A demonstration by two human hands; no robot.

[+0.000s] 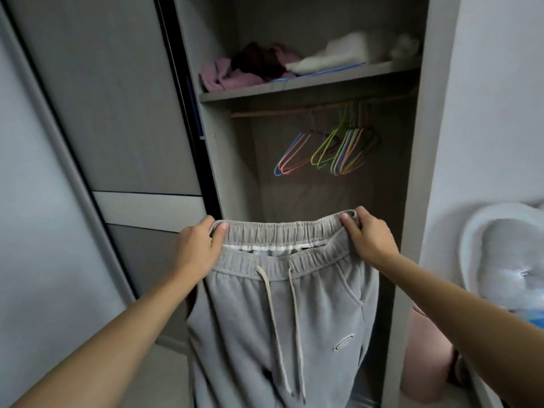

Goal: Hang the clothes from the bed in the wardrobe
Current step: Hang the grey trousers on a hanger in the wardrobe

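Observation:
A pair of grey sweatpants (279, 313) with a pale drawstring hangs in front of the open wardrobe (223, 160). My left hand (200, 248) pinches the left end of the elastic waistband. My right hand (368, 240) pinches the right end, and the waistband is stretched level between them. The legs drop out of view at the bottom. Behind and above, several coloured wire hangers (332, 148) hang bare on a wooden rail (279, 111) inside the wardrobe.
A shelf (294, 88) above the rail holds pink, dark and white folded clothes. A grey sliding door (117, 113) stands at the left. At the right are a white wall, a pale padded cushion (500, 254) and a pink object (424, 363) low down.

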